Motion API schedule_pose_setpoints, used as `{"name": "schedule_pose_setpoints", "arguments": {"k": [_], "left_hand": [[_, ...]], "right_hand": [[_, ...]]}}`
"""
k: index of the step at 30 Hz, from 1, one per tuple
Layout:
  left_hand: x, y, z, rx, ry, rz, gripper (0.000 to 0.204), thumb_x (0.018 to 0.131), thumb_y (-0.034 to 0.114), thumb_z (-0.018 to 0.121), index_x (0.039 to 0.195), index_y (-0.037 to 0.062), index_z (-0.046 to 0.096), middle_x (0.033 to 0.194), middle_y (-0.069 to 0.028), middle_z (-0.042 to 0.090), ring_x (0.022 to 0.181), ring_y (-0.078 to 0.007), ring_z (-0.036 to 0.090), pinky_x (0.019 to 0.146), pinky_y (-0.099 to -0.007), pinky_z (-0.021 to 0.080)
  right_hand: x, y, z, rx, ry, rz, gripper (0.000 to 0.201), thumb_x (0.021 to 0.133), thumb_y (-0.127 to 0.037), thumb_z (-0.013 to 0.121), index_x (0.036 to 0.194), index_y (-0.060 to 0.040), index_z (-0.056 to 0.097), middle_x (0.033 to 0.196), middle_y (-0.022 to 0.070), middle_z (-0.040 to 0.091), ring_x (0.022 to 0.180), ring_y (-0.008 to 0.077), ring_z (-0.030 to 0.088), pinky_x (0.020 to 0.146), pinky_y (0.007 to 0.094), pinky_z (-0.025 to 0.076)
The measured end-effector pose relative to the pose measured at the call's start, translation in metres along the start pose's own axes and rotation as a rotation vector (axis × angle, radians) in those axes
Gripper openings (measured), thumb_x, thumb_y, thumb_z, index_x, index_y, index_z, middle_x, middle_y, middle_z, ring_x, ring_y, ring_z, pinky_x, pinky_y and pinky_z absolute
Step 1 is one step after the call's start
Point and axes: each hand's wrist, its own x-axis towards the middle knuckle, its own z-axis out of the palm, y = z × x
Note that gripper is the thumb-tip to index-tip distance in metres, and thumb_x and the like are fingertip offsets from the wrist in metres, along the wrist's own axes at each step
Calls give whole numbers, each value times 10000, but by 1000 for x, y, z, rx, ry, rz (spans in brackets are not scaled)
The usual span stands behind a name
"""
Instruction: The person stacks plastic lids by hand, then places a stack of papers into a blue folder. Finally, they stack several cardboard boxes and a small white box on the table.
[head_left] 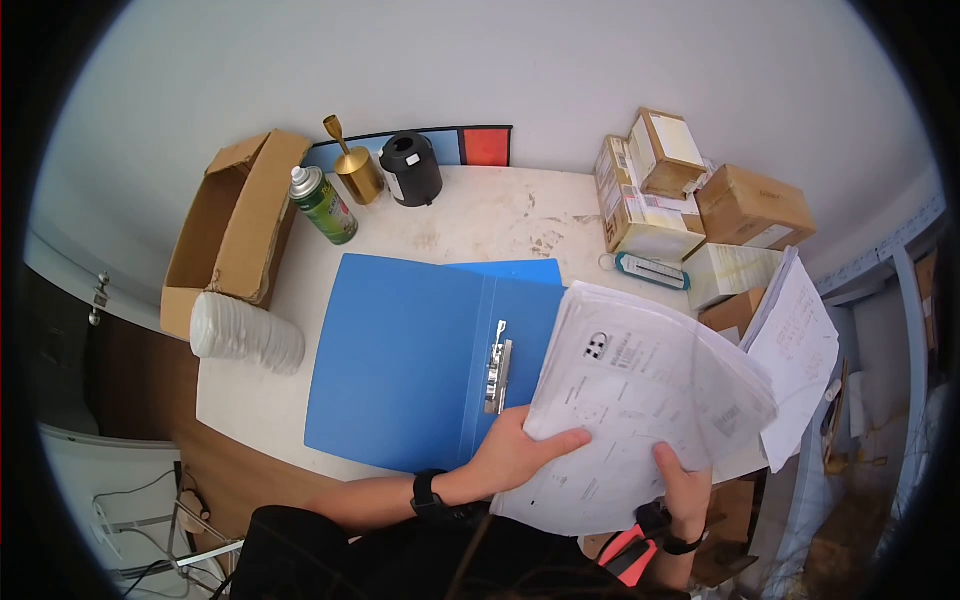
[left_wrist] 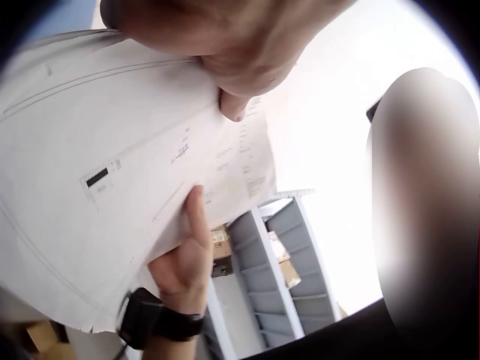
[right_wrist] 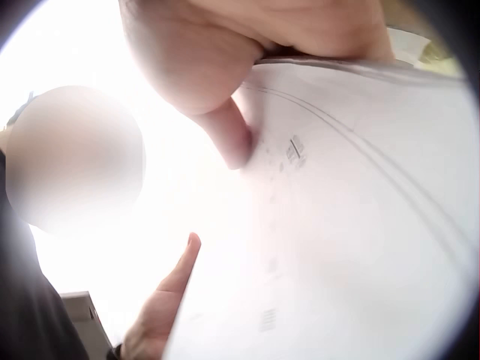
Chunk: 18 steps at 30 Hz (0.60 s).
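Note:
A thick stack of printed papers [head_left: 640, 390] is held up between both hands, tilted over the right part of an open blue binder [head_left: 390, 350]. The left hand [head_left: 522, 452] grips the stack's left edge, thumb on the printed face and fingers hidden behind. On the lower right edge the right hand [head_left: 686, 488] holds it the same way, thumb on top. Beside the left hand, the binder's metal clip [head_left: 498, 375] shows with its lever raised. Up close in the left wrist view, the papers [left_wrist: 127, 165] bulge a little, with the right hand [left_wrist: 184, 266] at the opposite edge.
On the left stand a cardboard box [head_left: 235, 220], white disposable lids or bowls [head_left: 245, 332] and a green spray can [head_left: 325, 207]. A brass holder [head_left: 358, 172] and black cylinder [head_left: 410, 168] are behind. Parcels [head_left: 660, 190] and loose papers [head_left: 795, 350] crowd the right.

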Motion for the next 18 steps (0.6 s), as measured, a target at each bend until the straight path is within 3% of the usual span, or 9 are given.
{"name": "schedule_pose_setpoints", "arguments": {"k": [1,3,6,12,14,18], "left_hand": [[2,3,-2,-115,55,-154,435,978,236,755,1290,-55,669,1184,-147,750,1018,-177,729,871,-314,584],[7,-15,-12,-132,92,-177,423,986,228,743,1282,-65,668,1180,-154,750,1015,-180,731,863,-313,588],[12,-25,-22,-130,138,-193,402,1004,209,714,1277,-81,664,1165,-158,752,1011,-177,731,848,-308,590],[15,-25,-22,-70,122,-123,410,1019,238,692,1253,-97,664,1135,-155,756,1004,-176,731,848,-306,586],[19,-26,-24,-98,99,-118,425,1022,280,689,1223,-95,680,1114,-161,759,999,-181,732,850,-304,582],[10,-11,-50,533,7,-143,353,990,310,713,1097,-26,696,1033,-146,761,872,-211,742,759,-328,579]], "right_hand": [[6,-3,4,20,-57,78,500,925,-84,752,1374,53,580,1303,110,662,1170,233,627,1048,377,482],[16,-3,10,58,-173,228,497,944,-91,736,1383,66,566,1328,113,652,1190,221,618,1049,369,480],[22,25,9,356,-299,375,505,980,-93,686,1419,84,507,1348,142,646,1227,235,613,1062,381,476],[18,41,19,93,-273,285,438,983,-89,688,1370,84,577,1293,121,684,1153,195,643,1017,353,505],[27,44,9,142,-296,307,435,983,-84,688,1368,86,579,1284,121,689,1142,195,649,1013,352,510],[44,36,-1,208,-305,321,436,983,-89,694,1363,93,581,1268,127,698,1115,197,665,995,345,522]]}}
